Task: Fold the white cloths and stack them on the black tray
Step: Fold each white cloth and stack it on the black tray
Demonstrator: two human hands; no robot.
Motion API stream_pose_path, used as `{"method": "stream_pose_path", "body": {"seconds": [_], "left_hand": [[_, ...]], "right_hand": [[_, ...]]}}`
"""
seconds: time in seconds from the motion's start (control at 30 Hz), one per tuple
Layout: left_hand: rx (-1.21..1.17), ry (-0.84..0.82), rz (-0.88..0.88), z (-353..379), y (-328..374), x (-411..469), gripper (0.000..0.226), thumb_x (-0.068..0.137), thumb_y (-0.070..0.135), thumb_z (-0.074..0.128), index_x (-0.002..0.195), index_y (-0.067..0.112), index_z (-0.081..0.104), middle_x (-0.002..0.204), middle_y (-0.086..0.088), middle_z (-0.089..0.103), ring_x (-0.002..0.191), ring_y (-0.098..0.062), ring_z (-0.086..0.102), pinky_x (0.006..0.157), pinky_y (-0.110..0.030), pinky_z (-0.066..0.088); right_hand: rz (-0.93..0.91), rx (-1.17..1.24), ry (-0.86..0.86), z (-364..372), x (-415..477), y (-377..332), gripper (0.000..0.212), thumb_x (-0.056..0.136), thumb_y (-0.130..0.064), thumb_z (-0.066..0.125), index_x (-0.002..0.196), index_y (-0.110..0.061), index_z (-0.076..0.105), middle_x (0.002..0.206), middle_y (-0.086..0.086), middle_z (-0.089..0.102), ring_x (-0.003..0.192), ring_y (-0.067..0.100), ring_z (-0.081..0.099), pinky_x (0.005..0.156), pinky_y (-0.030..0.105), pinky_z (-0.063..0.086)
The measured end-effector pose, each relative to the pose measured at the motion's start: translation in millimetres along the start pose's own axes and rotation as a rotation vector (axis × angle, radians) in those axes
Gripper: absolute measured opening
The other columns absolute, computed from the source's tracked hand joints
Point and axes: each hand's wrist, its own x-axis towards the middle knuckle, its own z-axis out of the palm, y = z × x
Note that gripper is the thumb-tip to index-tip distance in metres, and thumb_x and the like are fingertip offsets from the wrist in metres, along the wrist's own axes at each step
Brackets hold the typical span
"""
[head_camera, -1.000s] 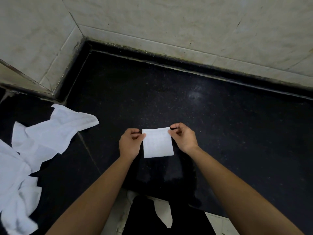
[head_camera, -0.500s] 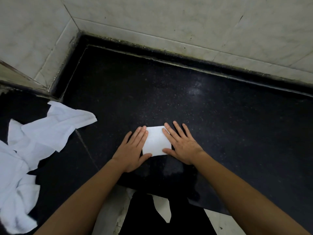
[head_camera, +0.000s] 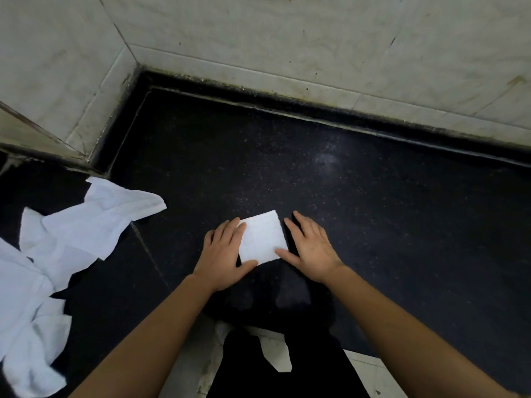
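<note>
A small folded white cloth (head_camera: 262, 238) lies flat on the black speckled counter (head_camera: 359, 211), in the middle of the view. My left hand (head_camera: 224, 254) lies flat against the cloth's left edge, fingers straight, thumb at its near corner. My right hand (head_camera: 309, 247) lies flat along the right edge, thumb touching the near right corner. A heap of unfolded white cloths (head_camera: 60, 242) sprawls on the counter at the left. No separate tray can be told apart from the black surface.
Pale tiled walls (head_camera: 287, 44) close the counter at the back and left, meeting in a corner. The counter's near edge runs below my wrists, with a light floor (head_camera: 275, 354) and dark clothing beneath.
A second ago both hands pinched the folded cloth by its top corners above the counter. They laid it down and flattened out beside it. Since half a second ago my right fingers slid off the cloth.
</note>
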Motion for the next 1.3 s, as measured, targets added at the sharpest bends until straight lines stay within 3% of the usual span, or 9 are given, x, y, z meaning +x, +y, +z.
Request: {"method": "stream_pose_path", "body": {"seconds": [0.1, 0.47, 0.6, 0.77, 0.87, 0.97, 1.1, 1.17, 1.3], "left_hand": [[-0.083, 0.113, -0.129, 5, 12, -14, 0.086, 0.088, 0.072, 0.033, 0.152, 0.016, 0.028, 0.155, -0.004, 0.033, 0.140, -0.024, 0.030, 0.110, -0.044, 0.027], [-0.185, 0.086, -0.444, 3, 35, -41, 0.061, 0.097, 0.048, 0.044, 0.147, 0.014, 0.034, 0.129, -0.005, 0.060, 0.120, -0.023, 0.051, 0.100, -0.043, 0.037], [-0.174, 0.051, -0.403, -16, 31, -34, 0.071, 0.095, 0.045, 0.052, 0.152, 0.015, 0.024, 0.146, -0.010, 0.044, 0.135, -0.028, 0.038, 0.108, -0.047, 0.034], [-0.073, -0.087, -0.143, -54, 41, -13, 0.089, 0.091, 0.038, 0.062, 0.157, 0.028, 0.004, 0.164, -0.010, -0.005, 0.151, -0.029, -0.009, 0.121, -0.052, 0.013], [-0.032, -0.165, -0.025, -70, 51, 0, 0.063, 0.088, 0.032, 0.063, 0.145, 0.035, 0.036, 0.164, -0.006, -0.009, 0.150, -0.027, -0.018, 0.121, -0.054, 0.006], [-0.111, -0.142, 0.000, -80, 60, 4, 0.019, 0.087, 0.033, 0.065, 0.105, 0.037, 0.060, 0.157, 0.001, 0.029, 0.151, -0.020, 0.003, 0.118, -0.049, 0.013], [-0.450, 0.032, -0.030, -99, 81, 1, 0.022, 0.070, 0.049, 0.070, 0.084, 0.032, 0.066, 0.123, 0.009, 0.057, 0.126, -0.010, 0.044, 0.099, -0.027, 0.034], [-0.727, 0.068, -0.112, -116, 94, -4, 0.023, 0.075, 0.038, 0.077, 0.092, 0.024, 0.071, 0.118, 0.005, 0.063, 0.109, -0.008, 0.058, 0.088, -0.020, 0.044], [-1.188, -0.007, -0.244, -147, 112, -14, 0.040, 0.080, 0.025, 0.077, 0.118, 0.014, 0.068, 0.109, -0.006, 0.074, 0.104, -0.025, 0.069, 0.089, -0.042, 0.056]], "right_hand": [[0.107, 0.071, 0.120, 2, -12, -2, 0.069, 0.096, -0.062, 0.046, 0.149, -0.018, 0.043, 0.139, 0.005, 0.046, 0.127, 0.024, 0.044, 0.109, 0.039, 0.036], [0.315, 0.436, -0.019, -5, -9, -21, 0.009, 0.089, -0.034, 0.066, 0.098, -0.031, 0.066, 0.100, -0.012, 0.063, 0.093, 0.010, 0.062, 0.078, 0.025, 0.050], [0.227, 0.521, -0.020, -16, -14, -27, 0.008, 0.089, -0.030, 0.068, 0.088, -0.037, 0.064, 0.092, -0.016, 0.066, 0.086, 0.003, 0.063, 0.078, 0.023, 0.054], [-0.022, 0.473, -0.026, -45, -30, -27, 0.006, 0.092, -0.034, 0.069, 0.094, -0.039, 0.065, 0.096, -0.015, 0.063, 0.089, 0.001, 0.060, 0.081, 0.024, 0.052], [-0.089, 0.511, -0.007, -63, -41, -18, 0.009, 0.091, -0.034, 0.070, 0.093, -0.041, 0.066, 0.096, -0.014, 0.063, 0.087, 0.001, 0.058, 0.076, 0.018, 0.048], [-0.049, 0.652, 0.037, -75, -49, -4, 0.008, 0.090, -0.030, 0.072, 0.091, -0.037, 0.069, 0.095, -0.015, 0.068, 0.090, 0.002, 0.063, 0.081, 0.023, 0.052], [0.018, 0.978, 0.153, -94, -54, 15, 0.012, 0.087, -0.020, 0.077, 0.090, -0.030, 0.071, 0.093, -0.006, 0.074, 0.094, 0.005, 0.067, 0.089, 0.027, 0.052], [0.015, 1.121, 0.173, -108, -54, 18, 0.011, 0.090, -0.017, 0.074, 0.100, -0.018, 0.070, 0.093, -0.003, 0.074, 0.092, 0.007, 0.068, 0.087, 0.025, 0.053], [0.023, 1.333, 0.168, -132, -58, 12, 0.024, 0.092, -0.020, 0.072, 0.115, -0.019, 0.066, 0.099, -0.003, 0.072, 0.095, 0.006, 0.066, 0.092, 0.026, 0.050]]}}
